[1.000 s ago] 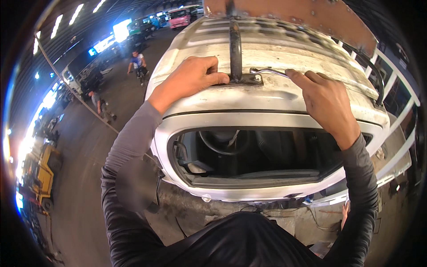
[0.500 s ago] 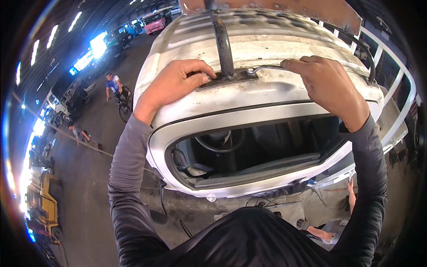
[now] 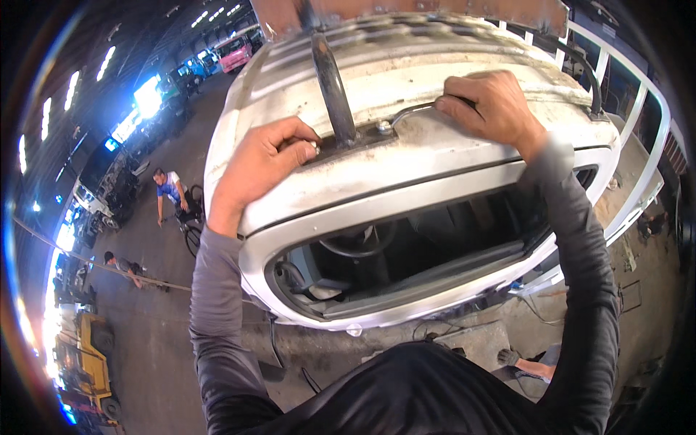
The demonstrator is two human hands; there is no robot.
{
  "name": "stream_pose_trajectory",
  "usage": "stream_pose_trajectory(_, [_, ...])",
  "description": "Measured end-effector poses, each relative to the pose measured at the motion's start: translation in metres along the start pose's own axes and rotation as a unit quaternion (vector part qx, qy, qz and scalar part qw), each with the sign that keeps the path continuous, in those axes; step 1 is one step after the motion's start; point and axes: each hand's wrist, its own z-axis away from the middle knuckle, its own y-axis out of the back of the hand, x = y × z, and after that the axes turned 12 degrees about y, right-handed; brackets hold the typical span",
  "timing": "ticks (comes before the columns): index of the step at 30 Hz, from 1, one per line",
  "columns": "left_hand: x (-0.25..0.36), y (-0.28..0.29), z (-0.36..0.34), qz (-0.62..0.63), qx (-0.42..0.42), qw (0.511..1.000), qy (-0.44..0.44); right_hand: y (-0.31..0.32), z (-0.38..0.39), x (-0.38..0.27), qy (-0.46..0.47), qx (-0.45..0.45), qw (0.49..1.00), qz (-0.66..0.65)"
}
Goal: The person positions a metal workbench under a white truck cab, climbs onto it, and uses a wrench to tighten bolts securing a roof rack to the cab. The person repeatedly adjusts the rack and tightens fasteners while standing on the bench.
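Note:
My right hand [image 3: 489, 109] is closed around the handle of a metal wrench [image 3: 415, 110]. The wrench's far end is at a bolt [image 3: 383, 126] on the right part of a dark metal plate [image 3: 368, 138]; whether it encircles the bolt or only touches it I cannot tell. This plate lies on the roof of a white vehicle cab [image 3: 428, 156], and a dark steel tube [image 3: 332, 87] rises from it. At the plate's left end my left hand [image 3: 264, 163] pinches a small, shiny, bolt-like piece, mostly hidden by thumb and forefinger.
Below the roof edge is the cab's windscreen opening [image 3: 406, 254]. A rusty steel beam [image 3: 435, 14] crosses above, and white railings [image 3: 638, 109] run along the right. One person [image 3: 170, 190] is with a bicycle at left; another person's gloved hand [image 3: 509, 357] shows below.
My right hand has moved forward, swinging the wrench handle away from me, and its fingers have curled in more. My left hand keeps its pinch at the plate. The whole view has shifted slightly.

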Motion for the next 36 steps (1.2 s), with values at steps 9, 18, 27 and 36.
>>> stream_pose_trajectory(9, [0.005,-0.025,-0.016,-0.066,0.143,0.988,-0.003,-0.020,0.006,0.034,-0.025,-0.020,0.999,-0.040])
stream_pose_trajectory(18, [-0.029,0.024,-0.008,-0.138,0.049,0.989,0.001,-0.016,0.003,0.019,-0.080,0.023,0.986,-0.143])
stream_pose_trajectory(27, [-0.007,0.013,-0.009,-0.086,0.022,0.996,0.033,-0.017,0.005,0.020,-0.092,0.007,0.983,-0.158])
stream_pose_trajectory(36, [-0.007,0.012,-0.004,-0.077,0.048,0.996,0.009,-0.015,0.007,0.022,-0.082,0.012,0.984,-0.156])
